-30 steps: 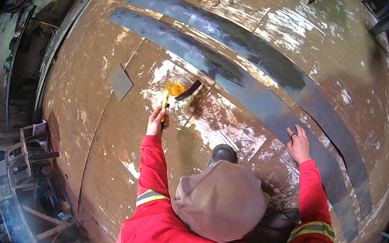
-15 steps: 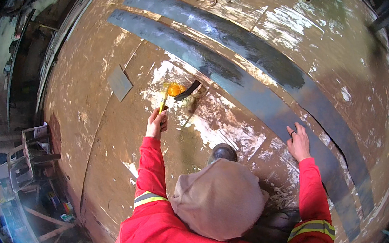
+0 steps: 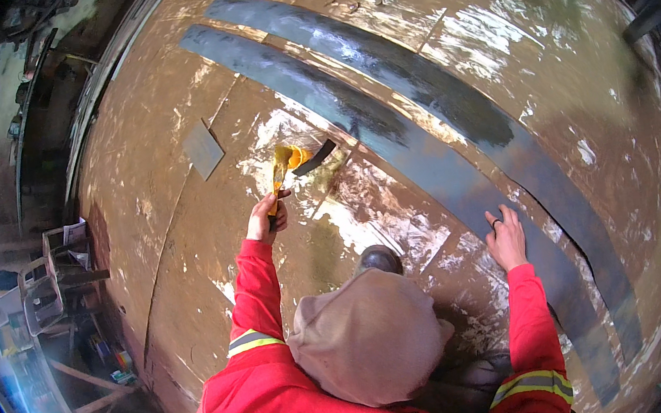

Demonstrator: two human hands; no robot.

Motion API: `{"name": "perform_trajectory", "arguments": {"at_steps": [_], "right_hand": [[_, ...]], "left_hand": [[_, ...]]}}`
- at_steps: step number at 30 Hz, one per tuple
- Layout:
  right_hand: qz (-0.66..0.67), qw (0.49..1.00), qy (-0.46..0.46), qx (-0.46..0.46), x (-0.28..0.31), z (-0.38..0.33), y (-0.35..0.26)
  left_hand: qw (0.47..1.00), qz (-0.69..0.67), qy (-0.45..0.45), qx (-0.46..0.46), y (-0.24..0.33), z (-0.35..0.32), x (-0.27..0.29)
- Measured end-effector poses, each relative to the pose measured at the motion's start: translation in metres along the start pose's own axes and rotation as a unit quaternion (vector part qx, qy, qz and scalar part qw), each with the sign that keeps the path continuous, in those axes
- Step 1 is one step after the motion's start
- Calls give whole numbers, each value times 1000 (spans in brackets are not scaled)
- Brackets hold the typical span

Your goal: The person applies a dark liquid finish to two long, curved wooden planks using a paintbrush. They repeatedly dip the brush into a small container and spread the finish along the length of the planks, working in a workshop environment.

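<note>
- The near curved strip [image 3: 442,172] and the far curved strip [image 3: 539,171] bowed across the floor [image 3: 185,232] side by side, long and smooth – blue-grey, with blotchy, almost black coats over their upper stretches and cloudy, brownish tints lower down.
- Under them the floor was brown, seamed and streaked with ragged white smears.
- A small four-sided grey plate [image 3: 204,149] lay off to the left, flat-faced and straight-edged.
- An orange pot [image 3: 298,157] sat partly hidden behind the brush [image 3: 281,167], and a short, dark curved piece [image 3: 315,159] lay just beside it, between pot and near strip.
- A dark boot [image 3: 379,260] showed between the arms, past a brownish head covering [image 3: 367,338]; a chair [image 3: 42,295] stood well apart, far left.
- The left hand [image 3: 267,217] had its fingers closed round the brush's yellow handle, the broad tip pointing away, over the pot's edge.
- The right hand [image 3: 507,243] gripped nothing – its fingers, slightly spread, rested on the near strip.
</note>
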State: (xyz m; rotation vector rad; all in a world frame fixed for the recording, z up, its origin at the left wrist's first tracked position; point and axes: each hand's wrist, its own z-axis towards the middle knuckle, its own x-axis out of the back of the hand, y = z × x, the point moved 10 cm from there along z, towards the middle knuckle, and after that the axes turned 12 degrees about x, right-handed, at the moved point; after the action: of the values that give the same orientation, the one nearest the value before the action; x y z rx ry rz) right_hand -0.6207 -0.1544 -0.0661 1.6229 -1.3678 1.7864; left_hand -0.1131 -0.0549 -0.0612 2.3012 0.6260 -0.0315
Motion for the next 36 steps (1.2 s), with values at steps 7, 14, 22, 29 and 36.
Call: {"name": "perform_trajectory", "arguments": {"at_steps": [7, 14, 22, 29, 36], "right_hand": [[13, 1000, 22, 1, 4, -4, 7], [14, 1000, -8, 0, -6, -14, 18], [15, 994, -73, -78, -9, -41, 27], [37, 992, -85, -91, -22, -52, 32], [105, 984, -119, -83, -21, -54, 38]], "left_hand": [[992, 43, -10, -118, 78, -34, -42], [962, 213, -73, -158, 112, -61, -152], [711, 651, -85, -254, -9, 11, -332], [467, 832, 94, -285, 2, 78, -353], [353, 889, 167, -238, 54, 89, -347]]}}
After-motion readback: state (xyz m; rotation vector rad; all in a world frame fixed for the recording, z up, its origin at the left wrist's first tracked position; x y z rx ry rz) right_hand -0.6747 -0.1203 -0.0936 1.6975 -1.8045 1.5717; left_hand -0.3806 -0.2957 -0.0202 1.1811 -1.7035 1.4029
